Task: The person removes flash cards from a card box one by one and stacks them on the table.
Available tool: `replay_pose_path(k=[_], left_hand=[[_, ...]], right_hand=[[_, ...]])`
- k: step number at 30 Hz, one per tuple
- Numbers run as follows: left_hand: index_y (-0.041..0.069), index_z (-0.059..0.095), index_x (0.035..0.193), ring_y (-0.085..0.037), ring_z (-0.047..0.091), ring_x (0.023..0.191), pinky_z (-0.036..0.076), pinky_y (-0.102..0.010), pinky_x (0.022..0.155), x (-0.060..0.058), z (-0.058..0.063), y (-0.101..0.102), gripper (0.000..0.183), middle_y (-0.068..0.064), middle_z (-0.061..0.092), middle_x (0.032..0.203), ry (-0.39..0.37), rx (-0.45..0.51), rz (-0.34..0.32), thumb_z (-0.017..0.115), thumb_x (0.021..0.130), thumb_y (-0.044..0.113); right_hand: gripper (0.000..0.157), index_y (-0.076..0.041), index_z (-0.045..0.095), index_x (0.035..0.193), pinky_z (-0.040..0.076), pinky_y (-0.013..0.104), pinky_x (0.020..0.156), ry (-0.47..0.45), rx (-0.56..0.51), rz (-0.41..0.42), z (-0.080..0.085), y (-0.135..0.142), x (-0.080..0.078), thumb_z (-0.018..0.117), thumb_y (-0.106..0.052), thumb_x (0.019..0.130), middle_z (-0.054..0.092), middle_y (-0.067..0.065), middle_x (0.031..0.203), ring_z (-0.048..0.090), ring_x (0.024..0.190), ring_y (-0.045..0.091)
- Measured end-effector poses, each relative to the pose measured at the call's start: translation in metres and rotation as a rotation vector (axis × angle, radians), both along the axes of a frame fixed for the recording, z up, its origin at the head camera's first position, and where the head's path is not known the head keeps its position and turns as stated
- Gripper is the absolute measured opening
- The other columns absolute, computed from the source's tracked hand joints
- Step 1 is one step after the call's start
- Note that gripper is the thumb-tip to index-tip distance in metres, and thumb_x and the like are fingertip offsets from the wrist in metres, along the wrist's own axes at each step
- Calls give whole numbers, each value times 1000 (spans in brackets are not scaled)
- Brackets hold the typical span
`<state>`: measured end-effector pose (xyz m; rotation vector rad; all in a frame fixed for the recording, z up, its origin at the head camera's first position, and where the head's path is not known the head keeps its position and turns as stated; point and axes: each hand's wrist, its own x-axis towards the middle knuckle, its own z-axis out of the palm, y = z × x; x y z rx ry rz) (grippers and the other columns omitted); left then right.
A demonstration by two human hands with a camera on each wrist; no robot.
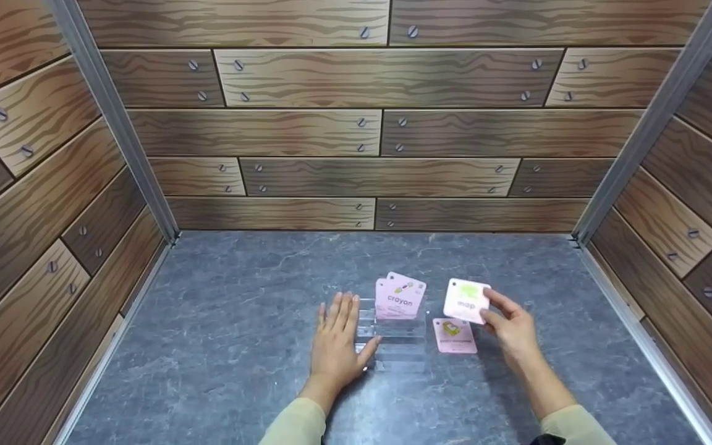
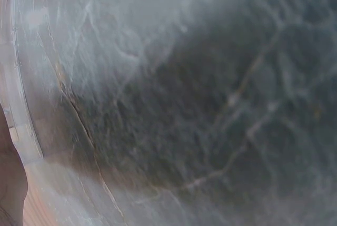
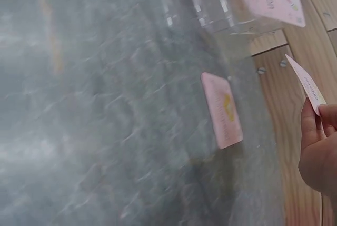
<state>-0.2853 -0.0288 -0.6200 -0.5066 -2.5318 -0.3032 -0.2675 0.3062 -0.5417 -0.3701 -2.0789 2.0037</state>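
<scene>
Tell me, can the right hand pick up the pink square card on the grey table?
Probably not yet: the right hand pinches the pale square "map" card; the pink card lies uncovered.

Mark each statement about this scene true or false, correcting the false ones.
1. The right grip holds the map card. True.
2. The left grip also holds a card. False: it lies at the left side of the clear rack, fingers extended, holding no card.
3. The crayon card leans in that rack. True.
4. A pink card lies on the tabletop. True.
5. The map card lies flat. False: it is held above the tabletop.
</scene>
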Motion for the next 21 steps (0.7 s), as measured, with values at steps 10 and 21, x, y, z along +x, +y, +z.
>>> replay_pose_path(k=[10,21], left_hand=[[6,38,164,-28,24,161,16,-53,130,0,2,0,91,-12,34,171,-18,9,-2,55,100,68],[4,40,163,-29,28,159,20,-53,129,-1,-3,0,92,-12,37,170,30,22,-12,58,99,68]], right_hand=[[52,6,50,153,59,23,80,-81,56,29,-17,6,6,59,7,102,50,29,152,64,93,3],[51,6,52,151,58,23,74,-108,86,35,-26,8,10,61,6,101,53,30,149,63,88,5]])
